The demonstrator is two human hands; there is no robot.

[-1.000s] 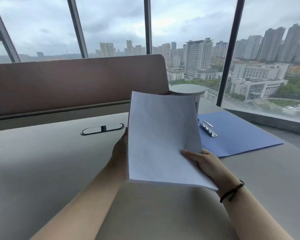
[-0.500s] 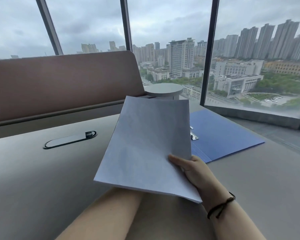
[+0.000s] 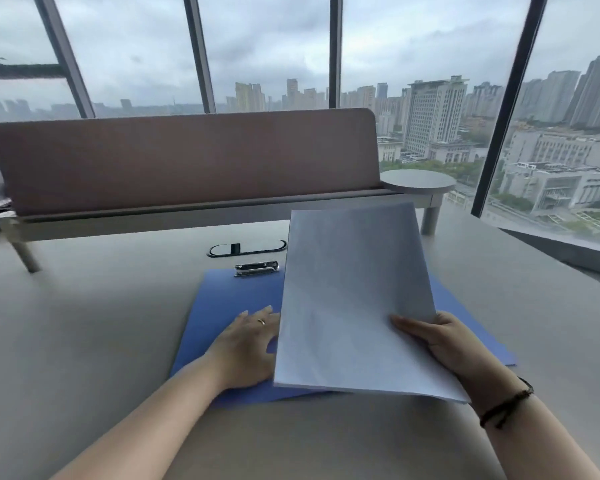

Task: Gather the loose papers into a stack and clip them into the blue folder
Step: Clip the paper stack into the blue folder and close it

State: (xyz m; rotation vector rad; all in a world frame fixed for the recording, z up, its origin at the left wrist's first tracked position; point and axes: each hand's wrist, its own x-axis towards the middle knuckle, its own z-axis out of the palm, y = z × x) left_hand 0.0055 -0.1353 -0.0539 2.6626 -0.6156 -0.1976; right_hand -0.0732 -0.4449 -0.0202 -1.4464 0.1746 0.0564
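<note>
Papers [image 3: 354,299] in R grip [image 3: 440,344], above folder [image 3: 222,306].

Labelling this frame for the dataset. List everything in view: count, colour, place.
paper stack: one, white, held tilted above the folder's right half
blue folder: one, blue, lying open and flat on the desk
metal clip: one, silver, at the folder's far edge
desk: one, grey, fills the foreground
cable slot: one, black-rimmed oval, in the desk beyond the clip
divider panel: one, brown, along the desk's far edge
round stand: one, grey, at the divider's right end
windows: several panes, dark frames, city beyond
left hand: flat on the folder, ring on a finger
right hand: grips the paper stack's near right corner, dark wristband
</note>
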